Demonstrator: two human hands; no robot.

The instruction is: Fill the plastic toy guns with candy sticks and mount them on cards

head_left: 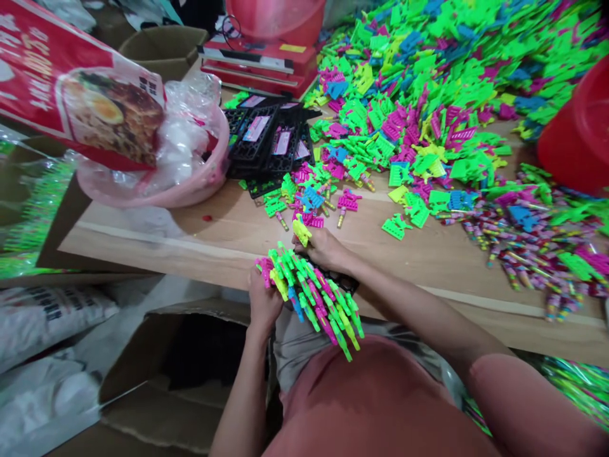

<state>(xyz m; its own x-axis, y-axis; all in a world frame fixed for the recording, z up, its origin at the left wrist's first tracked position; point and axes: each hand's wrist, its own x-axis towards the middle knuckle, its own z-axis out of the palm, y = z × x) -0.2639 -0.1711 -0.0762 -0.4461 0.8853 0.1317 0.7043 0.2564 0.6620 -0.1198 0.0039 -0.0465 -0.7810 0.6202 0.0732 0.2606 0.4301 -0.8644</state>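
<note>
My left hand (264, 299) is closed at the near edge of the table around one side of a thick bundle of plastic pieces (314, 295). These are mostly green, with pink, yellow and blue among them, lined up in rows. Just beyond the bundle, my right hand (326, 249) pinches a small yellow plastic piece (302, 230). Part of a black openwork plate (346, 280) shows beneath my right wrist; whether it is joined to the bundle is hidden. Loose pink pieces (349, 200) lie on the table past my right hand.
A large heap of coloured plastic pieces (428, 82) covers the back right. Small striped sticks (514, 254) lie at right beside a red bucket (580, 133). Black plates (259, 136) are stacked near a pink basin (157, 200). An open cardboard box (143, 362) stands below left.
</note>
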